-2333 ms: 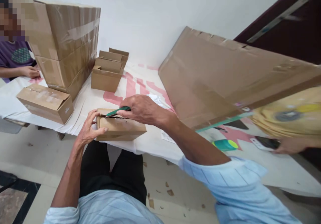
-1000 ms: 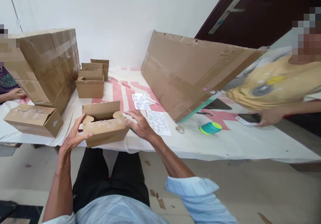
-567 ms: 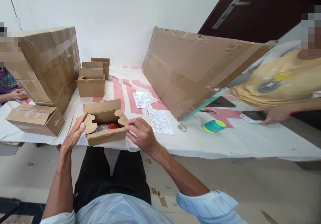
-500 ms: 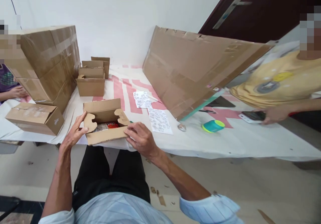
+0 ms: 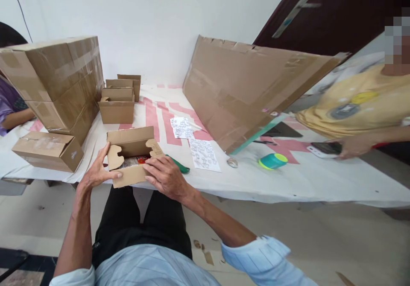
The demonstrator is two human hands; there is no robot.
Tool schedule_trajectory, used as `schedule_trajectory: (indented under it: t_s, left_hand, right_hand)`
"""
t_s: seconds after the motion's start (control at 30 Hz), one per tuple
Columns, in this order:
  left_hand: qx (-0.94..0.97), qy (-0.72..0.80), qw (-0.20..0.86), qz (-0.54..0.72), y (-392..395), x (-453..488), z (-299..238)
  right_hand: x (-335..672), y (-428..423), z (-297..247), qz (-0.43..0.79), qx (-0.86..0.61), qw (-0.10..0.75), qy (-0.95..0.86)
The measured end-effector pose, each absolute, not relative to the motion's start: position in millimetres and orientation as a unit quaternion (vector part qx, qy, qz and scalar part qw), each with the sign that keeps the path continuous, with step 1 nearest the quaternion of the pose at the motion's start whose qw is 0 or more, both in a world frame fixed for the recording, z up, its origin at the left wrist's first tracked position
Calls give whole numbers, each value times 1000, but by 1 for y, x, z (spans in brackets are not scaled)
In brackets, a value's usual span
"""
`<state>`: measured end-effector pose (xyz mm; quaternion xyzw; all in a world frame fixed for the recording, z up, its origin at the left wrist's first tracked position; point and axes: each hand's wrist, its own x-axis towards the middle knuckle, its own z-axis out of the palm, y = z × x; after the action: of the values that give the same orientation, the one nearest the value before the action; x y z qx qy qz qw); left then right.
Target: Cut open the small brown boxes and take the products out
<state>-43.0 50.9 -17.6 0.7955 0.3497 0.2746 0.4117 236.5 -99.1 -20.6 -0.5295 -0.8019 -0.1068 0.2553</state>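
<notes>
Near the table's front edge is a small cardboard box [image 5: 130,138] with its flaps up and its front panel tilted toward me. Packets with a red and black label [image 5: 141,160] show inside. My left hand [image 5: 96,170] grips the box's left side, thumb lying along the front panel. With fingers close together, my right hand [image 5: 168,177] holds the right part of that panel and hides its corner. A dark green object [image 5: 180,165] lies just behind my right hand, partly covered; its kind is unclear.
Taped cartons [image 5: 70,72] are stacked left, with a closed small box [image 5: 48,149] in front. Several open boxes [image 5: 117,111] stand behind. Printed sheets [image 5: 205,156], a tape roll [image 5: 232,162], a teal cylinder [image 5: 273,161] and a large cardboard panel [image 5: 250,89] are right. Co-workers sit at both sides.
My right hand has slid left along the front panel, uncovering more of the green object. My left thumb has moved down onto the panel. The person at left has shifted.
</notes>
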Motion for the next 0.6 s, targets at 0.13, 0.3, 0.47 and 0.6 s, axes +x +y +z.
schedule_trajectory:
  t_s: [0.13,0.3,0.47,0.6]
  left_hand:
    - [791,351,417,277,49,-43,-18]
    - [791,337,422,288,48,-42,-22]
    - [782,346,429,292,45,-41,-27]
    - [780,359,425,288,44,-41,-28]
  right_hand:
    - [239,-91,-5,-131,-531,234,-804]
    - [264,-91,16,-169,-632,168,-737]
    - [272,-60,35,-93,-617,40,-780]
    - [259,-21,44,8,-581,-47,-813]
